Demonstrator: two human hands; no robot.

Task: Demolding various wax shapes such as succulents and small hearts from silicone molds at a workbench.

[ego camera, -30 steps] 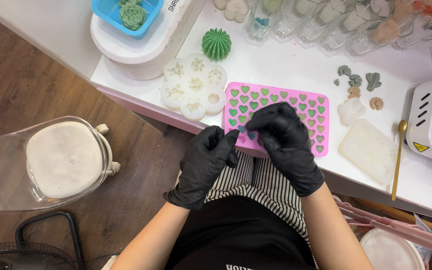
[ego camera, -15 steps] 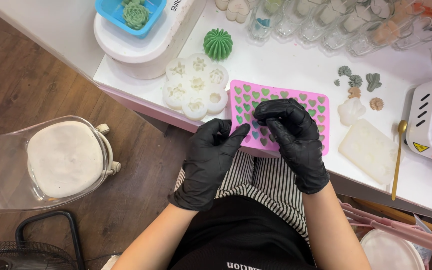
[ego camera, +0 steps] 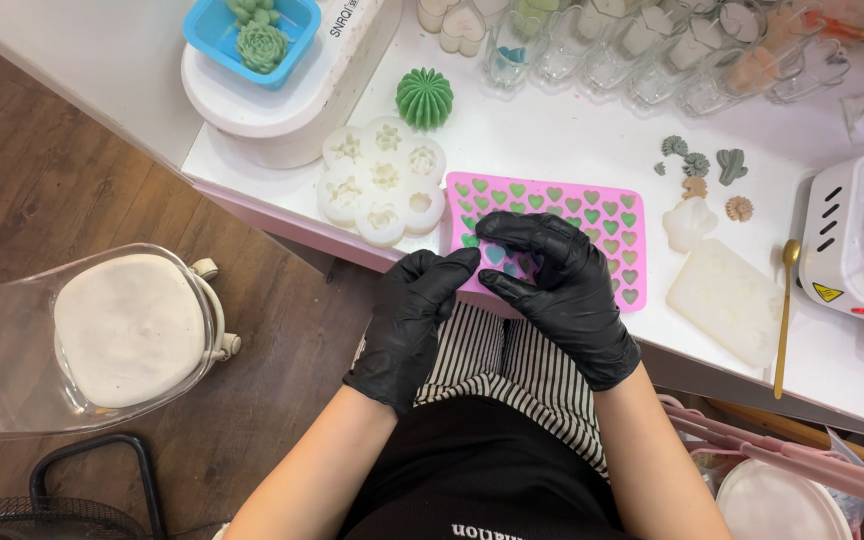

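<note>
A pink silicone mould (ego camera: 592, 225) with many small heart cavities, filled with green and blue wax, lies at the front edge of the white table (ego camera: 572, 150). Both my hands wear black gloves. My right hand (ego camera: 562, 285) rests on the mould's near left part, thumb under its edge and fingers curled over the top, pinching it. My left hand (ego camera: 417, 315) presses its fingertips against the mould's near left corner from below.
A white flower-shaped mould (ego camera: 382, 180) and a green cactus candle (ego camera: 424, 97) sit left of the pink mould. To the right lie small wax pieces (ego camera: 697, 165), a white slab (ego camera: 722, 300), a gold spoon (ego camera: 785, 300) and a white heater (ego camera: 857, 250). A clear chair (ego camera: 82, 340) stands left.
Both hands have shifted up and slightly right onto the mould's near left corner. The right hand's fingers have spread over the hearts and the left fingertips have closed in on the edge.
</note>
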